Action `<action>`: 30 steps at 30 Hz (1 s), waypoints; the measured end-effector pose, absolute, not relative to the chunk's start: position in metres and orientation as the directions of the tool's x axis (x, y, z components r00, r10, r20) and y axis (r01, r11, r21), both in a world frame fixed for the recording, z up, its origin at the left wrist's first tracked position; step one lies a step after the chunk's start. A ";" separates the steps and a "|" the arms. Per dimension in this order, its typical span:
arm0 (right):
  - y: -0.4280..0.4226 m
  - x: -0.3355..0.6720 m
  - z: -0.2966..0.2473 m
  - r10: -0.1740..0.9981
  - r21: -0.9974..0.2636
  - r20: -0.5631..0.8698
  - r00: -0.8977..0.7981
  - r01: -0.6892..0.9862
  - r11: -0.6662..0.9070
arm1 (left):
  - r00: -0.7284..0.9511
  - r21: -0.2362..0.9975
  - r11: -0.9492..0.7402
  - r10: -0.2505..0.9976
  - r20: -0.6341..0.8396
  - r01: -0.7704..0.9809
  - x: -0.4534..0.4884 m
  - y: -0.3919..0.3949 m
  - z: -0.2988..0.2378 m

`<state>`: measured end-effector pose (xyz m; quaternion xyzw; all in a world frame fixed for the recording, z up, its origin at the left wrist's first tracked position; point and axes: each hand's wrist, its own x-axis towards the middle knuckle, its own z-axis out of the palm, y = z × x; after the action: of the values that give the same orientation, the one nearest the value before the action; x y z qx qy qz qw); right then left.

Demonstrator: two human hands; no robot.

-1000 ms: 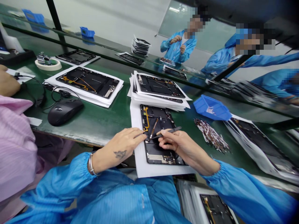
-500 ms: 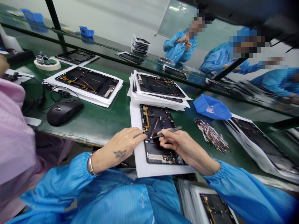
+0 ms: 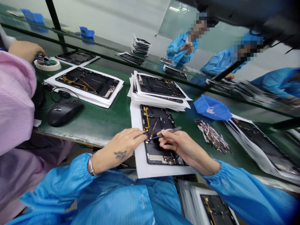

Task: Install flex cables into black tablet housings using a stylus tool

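Observation:
An opened black tablet chassis (image 3: 156, 125) with an orange flex cable lies on a white sheet (image 3: 140, 162) at the near edge of the green bench. My left hand (image 3: 122, 145) rests flat on the sheet, fingers stretched out, their tips touching the chassis's left edge. My right hand (image 3: 179, 144) is closed on grey tweezers (image 3: 170, 132), whose tips point left onto the chassis middle. Both arms wear blue sleeves.
A stack of chassis on white sheets (image 3: 159, 90) sits just behind. A blue bin (image 3: 212, 107) and a pile of small flex parts (image 3: 212, 136) lie to the right. A black mouse (image 3: 64, 111) and another chassis stack (image 3: 86, 82) lie left. A person in pink (image 3: 14, 93) reaches to a tape roll (image 3: 48, 64).
My hands and the tweezers have stayed almost still on the chassis. The person in pink on the left has raised an arm and reached out to the tape roll.

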<state>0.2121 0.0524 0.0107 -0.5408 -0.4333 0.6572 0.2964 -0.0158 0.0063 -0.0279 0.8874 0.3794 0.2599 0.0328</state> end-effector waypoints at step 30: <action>0.048 0.208 0.011 0.874 -0.902 -0.430 -0.226 0.136 -0.409 | 0.616 0.151 -0.741 0.637 0.463 0.654 -0.017 0.004 -0.031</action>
<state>0.2082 0.0485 0.0114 -0.5496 -0.4592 0.6343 0.2910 -0.0170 0.0037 -0.0315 0.8987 0.3593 0.2509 -0.0165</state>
